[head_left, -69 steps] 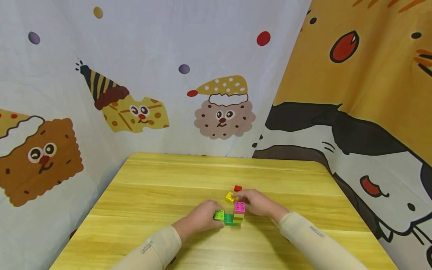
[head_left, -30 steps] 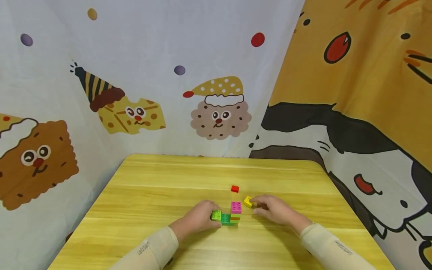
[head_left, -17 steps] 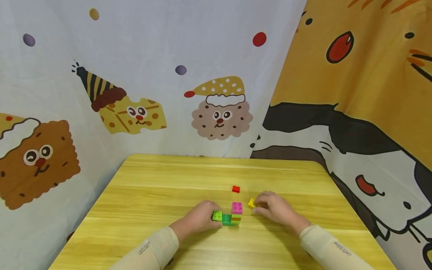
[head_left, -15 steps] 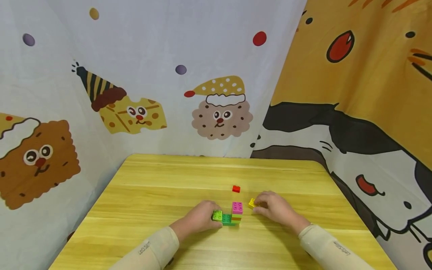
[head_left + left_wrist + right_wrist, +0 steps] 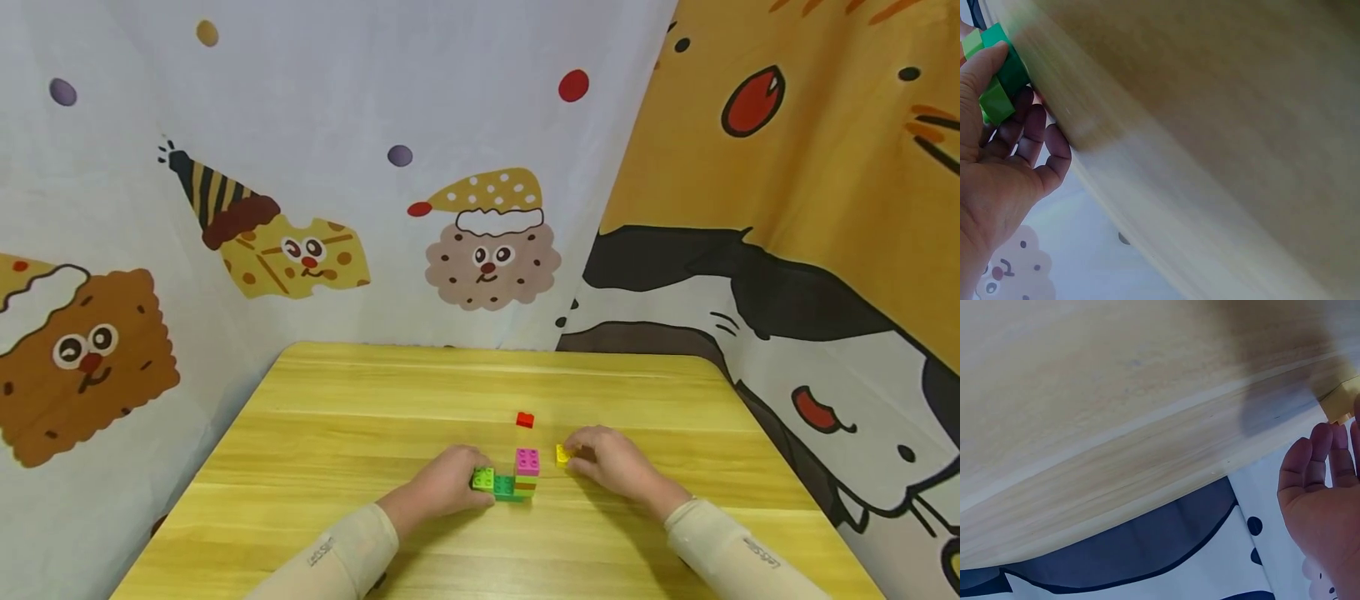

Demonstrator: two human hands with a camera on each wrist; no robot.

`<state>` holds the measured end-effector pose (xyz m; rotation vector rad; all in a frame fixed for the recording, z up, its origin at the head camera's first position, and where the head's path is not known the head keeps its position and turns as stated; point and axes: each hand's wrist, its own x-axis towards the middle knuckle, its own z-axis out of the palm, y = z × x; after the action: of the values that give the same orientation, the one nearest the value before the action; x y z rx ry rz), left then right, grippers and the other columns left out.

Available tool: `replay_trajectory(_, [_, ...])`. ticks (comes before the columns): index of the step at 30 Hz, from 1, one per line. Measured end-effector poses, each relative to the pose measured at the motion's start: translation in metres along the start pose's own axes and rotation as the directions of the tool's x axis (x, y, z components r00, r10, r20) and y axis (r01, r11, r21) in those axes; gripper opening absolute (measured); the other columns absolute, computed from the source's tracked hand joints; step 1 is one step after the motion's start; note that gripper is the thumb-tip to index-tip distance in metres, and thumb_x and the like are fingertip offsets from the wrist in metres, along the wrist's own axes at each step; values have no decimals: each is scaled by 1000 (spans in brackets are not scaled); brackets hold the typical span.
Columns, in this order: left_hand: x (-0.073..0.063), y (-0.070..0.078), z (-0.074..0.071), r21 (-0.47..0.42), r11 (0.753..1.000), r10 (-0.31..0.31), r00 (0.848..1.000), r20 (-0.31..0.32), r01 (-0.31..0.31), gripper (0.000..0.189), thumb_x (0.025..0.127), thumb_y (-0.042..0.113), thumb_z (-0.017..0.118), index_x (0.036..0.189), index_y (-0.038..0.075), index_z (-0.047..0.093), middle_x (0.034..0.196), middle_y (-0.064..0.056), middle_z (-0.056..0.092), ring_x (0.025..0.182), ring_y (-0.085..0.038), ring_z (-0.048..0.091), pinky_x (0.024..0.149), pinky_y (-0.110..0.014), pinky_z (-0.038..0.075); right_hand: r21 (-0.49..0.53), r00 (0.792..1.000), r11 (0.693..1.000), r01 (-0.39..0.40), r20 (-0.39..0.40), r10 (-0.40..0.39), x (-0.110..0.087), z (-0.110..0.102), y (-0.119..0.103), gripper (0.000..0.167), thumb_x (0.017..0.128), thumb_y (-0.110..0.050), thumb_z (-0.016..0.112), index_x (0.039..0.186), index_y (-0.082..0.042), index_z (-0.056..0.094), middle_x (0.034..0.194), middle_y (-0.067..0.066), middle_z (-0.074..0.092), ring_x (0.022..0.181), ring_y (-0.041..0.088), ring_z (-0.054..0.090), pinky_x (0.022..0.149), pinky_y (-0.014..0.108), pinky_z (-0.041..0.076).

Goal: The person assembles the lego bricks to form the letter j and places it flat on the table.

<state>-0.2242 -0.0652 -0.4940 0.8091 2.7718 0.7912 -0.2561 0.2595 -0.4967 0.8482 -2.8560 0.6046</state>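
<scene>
In the head view my left hand (image 5: pixel 446 482) grips the left end of a small toy building-brick assembly, thumb in front and fingers behind. A lime green brick (image 5: pixel 483 478) sits at that end of the green base brick (image 5: pixel 504 487), and a stack topped by a pink brick (image 5: pixel 527 461) rises at the other. The left wrist view shows the thumb against the green base brick (image 5: pixel 1010 65). To the right of the stack, my right hand (image 5: pixel 615 463) pinches a yellow brick (image 5: pixel 562 455), its right part hidden by the fingers. The yellow brick (image 5: pixel 1338 403) lies at the tabletop in the right wrist view.
A red brick (image 5: pixel 525 420) lies on the wooden table (image 5: pixel 360 392), behind the stack. Beyond the table's back edge hangs a printed cloth (image 5: pixel 337 125) with cartoon figures, and it continues along both sides.
My right hand has moved the yellow brick from near the red brick to the right and closer, and has turned it slightly. The left hand stays on the brick assembly.
</scene>
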Motion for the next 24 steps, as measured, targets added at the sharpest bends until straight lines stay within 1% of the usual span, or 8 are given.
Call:
replay_trajectory(5, [0,0,0,-8,1000,-10,1000,4,10,28,82,27,92,105,15,80,100,7,75,81,0,55,73,-19,49,47,997,996,-70,40,68,-1,-1,1,41,93,-26,84,130,-13,73,126,5,78,109,23,75,97,46,61])
replay_trajectory(8, [0,0,0,-10,1000,-15,1000,5,15,28,82,27,92,105,16,80,100,7,76,81,0,56,73,-19,50,70,993,992,-107,54,103,-2,-1,4,51,93,-31,84,136,-11,69,127,6,77,113,25,74,99,48,60])
replay_trajectory(11, [0,1,0,-2,1000,-19,1000,7,19,29,83,27,92,107,16,80,101,7,75,82,-1,56,74,-19,50,84,990,988,-128,66,122,-3,0,6,55,92,-33,85,139,-10,67,126,6,76,112,23,74,98,48,60])
replay_trajectory(16, [0,-1,-1,11,1000,-20,1000,9,20,31,83,29,91,109,16,80,102,7,75,84,-1,56,76,-20,50,113,984,981,-159,100,148,-2,0,7,58,92,-35,85,141,-9,65,123,3,76,109,18,72,95,43,61])
replay_trajectory(20, [1,-2,-1,12,1000,-9,1000,8,8,29,83,29,91,107,16,80,97,9,74,81,0,55,74,-19,49,140,978,973,-182,125,165,0,0,8,59,93,-36,85,142,-8,64,126,4,75,110,18,71,95,43,60])
replay_trajectory(24, [1,-3,0,5,1000,-6,1000,12,6,29,84,28,91,108,17,80,98,9,74,82,0,55,75,-20,49,155,973,967,-200,143,179,2,1,9,59,92,-36,85,141,-8,65,128,6,75,111,18,71,95,43,61])
